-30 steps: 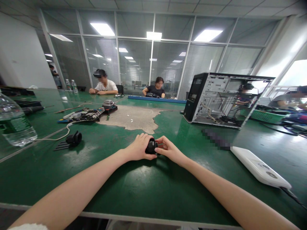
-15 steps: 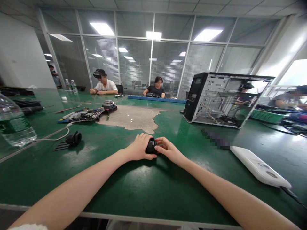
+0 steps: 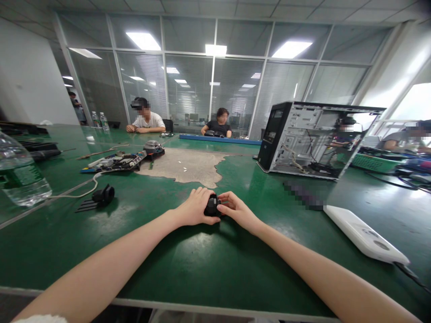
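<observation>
Just above the green tabletop, both hands are closed around a small black rounded object with angular facets. My left hand wraps its left side, thumb along the near edge and fingers over the top. From the other side, my right hand grips the right end between thumb and fingertips. Fingers cover much of the object, and I cannot make out its exact kind. To the left lies a black part with a ring and flat prongs.
An opened computer case stands at the right, behind a white power bank with a cable. A circuit board and a large water bottle are on the left. Two people sit across the green table; another is far right.
</observation>
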### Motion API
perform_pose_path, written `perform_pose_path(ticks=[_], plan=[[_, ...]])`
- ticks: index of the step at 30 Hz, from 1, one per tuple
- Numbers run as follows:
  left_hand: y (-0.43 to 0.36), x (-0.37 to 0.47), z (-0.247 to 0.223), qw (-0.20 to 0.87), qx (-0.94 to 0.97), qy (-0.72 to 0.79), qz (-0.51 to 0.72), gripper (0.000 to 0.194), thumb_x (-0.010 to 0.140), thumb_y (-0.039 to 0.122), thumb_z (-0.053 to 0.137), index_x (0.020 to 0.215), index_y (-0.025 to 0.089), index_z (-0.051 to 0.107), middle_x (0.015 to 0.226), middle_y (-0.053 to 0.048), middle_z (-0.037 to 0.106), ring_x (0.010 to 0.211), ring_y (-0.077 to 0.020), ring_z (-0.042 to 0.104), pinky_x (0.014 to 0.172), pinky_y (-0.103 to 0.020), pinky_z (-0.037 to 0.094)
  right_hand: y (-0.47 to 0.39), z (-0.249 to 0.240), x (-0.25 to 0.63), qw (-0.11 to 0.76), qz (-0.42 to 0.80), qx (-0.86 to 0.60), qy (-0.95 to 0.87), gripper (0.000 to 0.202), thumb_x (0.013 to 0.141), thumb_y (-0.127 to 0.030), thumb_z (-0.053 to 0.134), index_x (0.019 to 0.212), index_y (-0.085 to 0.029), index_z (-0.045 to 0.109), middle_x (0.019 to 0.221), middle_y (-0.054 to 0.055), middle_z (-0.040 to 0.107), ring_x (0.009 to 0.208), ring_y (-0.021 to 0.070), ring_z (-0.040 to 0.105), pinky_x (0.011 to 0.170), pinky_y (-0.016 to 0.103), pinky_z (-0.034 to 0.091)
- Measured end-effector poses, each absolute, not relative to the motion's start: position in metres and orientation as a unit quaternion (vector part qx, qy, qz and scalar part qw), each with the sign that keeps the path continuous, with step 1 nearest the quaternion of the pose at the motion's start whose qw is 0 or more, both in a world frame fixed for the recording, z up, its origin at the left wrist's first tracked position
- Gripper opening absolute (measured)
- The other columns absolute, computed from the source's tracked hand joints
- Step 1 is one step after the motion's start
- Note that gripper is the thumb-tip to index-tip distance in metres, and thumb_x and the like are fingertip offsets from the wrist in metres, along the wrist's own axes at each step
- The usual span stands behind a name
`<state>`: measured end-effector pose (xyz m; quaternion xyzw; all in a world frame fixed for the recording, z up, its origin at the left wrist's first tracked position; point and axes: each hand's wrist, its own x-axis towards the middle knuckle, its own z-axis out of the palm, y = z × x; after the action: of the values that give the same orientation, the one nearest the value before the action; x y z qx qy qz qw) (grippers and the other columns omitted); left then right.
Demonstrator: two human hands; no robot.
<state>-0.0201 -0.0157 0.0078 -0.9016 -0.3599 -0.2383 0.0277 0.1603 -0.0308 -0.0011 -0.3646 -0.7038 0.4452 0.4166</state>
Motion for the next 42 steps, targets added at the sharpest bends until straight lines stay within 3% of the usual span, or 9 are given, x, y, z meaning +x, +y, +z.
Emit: perform_pose_path(ticks=[8, 13, 18, 24, 30, 35, 42], plan=[[-0.0174, -0.0192, 0.0086, 0.034, -0.903, -0.361, -0.232, 0.062, 0.058, 0.053, 0.06, 0.104, 0.016, 0.04, 0.096, -0.007, 0.047, 0.088, -0.0237, 0.042, 0.077, -0.037, 0.034, -0.0351, 0.0021, 0.1632, 0.413, 0.483, -0.3, -0.712, 0.034, 0.063, -0.027, 0.067, 0.088, -0.021, 0.043, 0.095, 0.001, 0.05, 0.089, 0.0146, 0.053, 0.074, 0.029, 0.043], [-0.0175, -0.0196, 0.0087, 0.034, -0.903, -0.36, -0.233, 0.062, 0.059, 0.055, 0.059, 0.103, 0.017, 0.04, 0.097, -0.007, 0.047, 0.088, -0.0236, 0.042, 0.077, -0.037, 0.034, -0.0355, 0.003, 0.1607, 0.426, 0.457, -0.33, -0.708, 0.024, 0.069, -0.032, 0.06, 0.084, -0.02, 0.045, 0.092, 0.001, 0.052, 0.086, 0.0142, 0.053, 0.076, 0.03, 0.043], [-0.0169, -0.0189, 0.0096, 0.028, -0.903, -0.362, -0.23, 0.061, 0.058, 0.055, 0.059, 0.102, 0.017, 0.041, 0.096, -0.007, 0.047, 0.087, -0.0239, 0.042, 0.077, -0.037, 0.033, -0.034, 0.0017, 0.1605, 0.419, 0.442, -0.354, -0.709, 0.029, 0.07, -0.032, 0.06, 0.092, -0.02, 0.045, 0.095, 0.003, 0.051, 0.087, 0.0145, 0.053, 0.081, 0.034, 0.042], [-0.0175, -0.0186, 0.0107, 0.021, -0.902, -0.366, -0.229, 0.06, 0.058, 0.054, 0.06, 0.102, 0.017, 0.041, 0.096, -0.007, 0.048, 0.088, -0.0239, 0.043, 0.077, -0.037, 0.033, -0.0351, 0.0013, 0.1622, 0.415, 0.456, -0.308, -0.724, 0.031, 0.067, -0.03, 0.063, 0.089, -0.02, 0.044, 0.097, 0.002, 0.05, 0.088, 0.0147, 0.053, 0.076, 0.031, 0.045], [-0.0175, -0.019, 0.0108, 0.028, -0.903, -0.362, -0.23, 0.06, 0.058, 0.054, 0.059, 0.102, 0.017, 0.041, 0.096, -0.007, 0.048, 0.087, -0.0237, 0.043, 0.076, -0.037, 0.033, -0.0353, 0.0024, 0.16, 0.423, 0.421, -0.345, -0.724, 0.023, 0.072, -0.031, 0.058, 0.087, -0.02, 0.046, 0.092, 0.002, 0.052, 0.086, 0.014, 0.053, 0.079, 0.032, 0.043], [-0.0174, -0.0182, 0.0106, 0.03, -0.903, -0.363, -0.229, 0.06, 0.058, 0.053, 0.06, 0.103, 0.017, 0.041, 0.096, -0.007, 0.048, 0.089, -0.024, 0.043, 0.077, -0.037, 0.033, -0.0322, -0.001, 0.1614, 0.415, 0.415, -0.36, -0.725, 0.03, 0.071, -0.033, 0.058, 0.095, -0.02, 0.046, 0.096, 0.004, 0.052, 0.088, 0.0147, 0.052, 0.08, 0.034, 0.043], [-0.0173, -0.0183, 0.0105, 0.025, -0.902, -0.366, -0.229, 0.061, 0.057, 0.053, 0.061, 0.103, 0.017, 0.041, 0.096, -0.007, 0.048, 0.088, -0.0241, 0.043, 0.077, -0.037, 0.033, -0.0357, 0.0008, 0.1627, 0.408, 0.438, -0.318, -0.735, 0.033, 0.066, -0.031, 0.063, 0.092, -0.021, 0.044, 0.097, 0.002, 0.05, 0.09, 0.0158, 0.053, 0.071, 0.029, 0.046]])
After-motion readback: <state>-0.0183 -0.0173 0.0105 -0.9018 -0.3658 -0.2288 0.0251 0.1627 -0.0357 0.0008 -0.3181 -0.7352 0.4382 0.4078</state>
